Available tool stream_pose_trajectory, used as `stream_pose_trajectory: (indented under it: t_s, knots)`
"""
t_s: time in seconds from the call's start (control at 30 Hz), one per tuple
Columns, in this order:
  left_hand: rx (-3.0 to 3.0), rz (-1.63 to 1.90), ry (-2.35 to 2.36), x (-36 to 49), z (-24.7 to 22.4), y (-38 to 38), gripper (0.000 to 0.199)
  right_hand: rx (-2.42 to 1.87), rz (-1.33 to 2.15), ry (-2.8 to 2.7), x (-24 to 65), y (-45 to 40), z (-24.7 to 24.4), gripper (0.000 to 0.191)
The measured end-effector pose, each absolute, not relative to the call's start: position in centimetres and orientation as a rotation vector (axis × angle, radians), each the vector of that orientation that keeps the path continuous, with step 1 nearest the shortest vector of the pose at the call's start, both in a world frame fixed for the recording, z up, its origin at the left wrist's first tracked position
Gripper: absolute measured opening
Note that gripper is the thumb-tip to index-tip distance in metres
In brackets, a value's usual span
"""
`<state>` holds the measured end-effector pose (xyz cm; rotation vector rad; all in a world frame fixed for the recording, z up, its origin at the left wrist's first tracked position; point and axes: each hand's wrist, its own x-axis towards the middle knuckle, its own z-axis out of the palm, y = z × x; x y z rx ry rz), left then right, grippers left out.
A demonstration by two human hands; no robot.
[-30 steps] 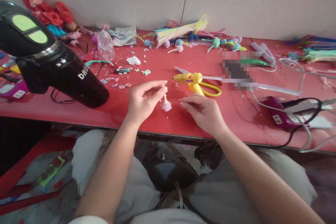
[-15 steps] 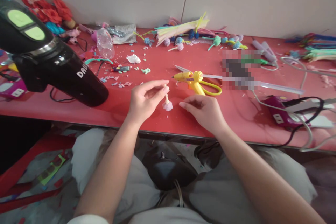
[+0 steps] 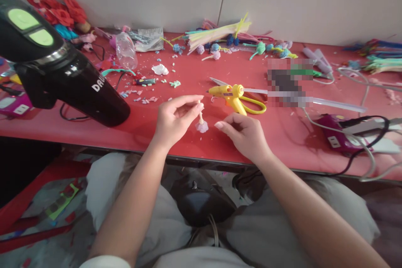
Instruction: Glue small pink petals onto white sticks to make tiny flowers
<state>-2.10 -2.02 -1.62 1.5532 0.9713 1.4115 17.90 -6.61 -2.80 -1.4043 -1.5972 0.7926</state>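
Between the thumb and fingertips of my left hand (image 3: 176, 121) is the pale stem of a small pipe-cleaner flower (image 3: 202, 126). Its fuzzy lavender head hangs downward just above the red tabletop. My right hand (image 3: 246, 134) is a short way to the right, its fingers curled and the thumb drawn in against them. Whether anything small is in that pinch is hidden. Just beyond my right hand lies a yellow glue gun (image 3: 230, 94) with a long clear glue stick (image 3: 339, 104) coming out of its back. Yellow-handled scissors (image 3: 256, 106) lie partly under the gun.
A large black flask (image 3: 72, 75) leans in at the left. Pastel clippings (image 3: 149, 99), a clear plastic bottle (image 3: 125, 52) and a bundle of pipe cleaners (image 3: 216, 35) with small pompom flowers are farther back. At the right are a purple power strip (image 3: 334, 134) and loose cables.
The flower has swung slightly to the right, still in my left fingertips. My hands have barely moved.
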Motion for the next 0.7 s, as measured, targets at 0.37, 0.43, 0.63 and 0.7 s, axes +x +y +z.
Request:
stream_pose_trajectory:
  t_s: [0.37,0.43,0.63,0.7]
  knots:
    - [1.58,1.422,1.01,-2.15,-1.61,-1.99,0.021,-1.286,1.074,-1.512,18.06,-6.23,-3.14,0.044]
    - [1.595,1.412,0.999,-2.08,-1.6,-2.12,0.021,-1.31,1.056,-1.459,17.92,-6.25,-3.03,0.045]
    - [1.693,1.318,1.002,-1.53,-1.31,-2.82,0.02,-1.288,1.037,-1.259,17.6,-6.03,-2.55,0.051]
    - [1.703,1.305,0.977,-1.39,-1.27,-2.93,0.02,-1.226,1.103,-1.232,17.54,-5.9,-2.53,0.052]
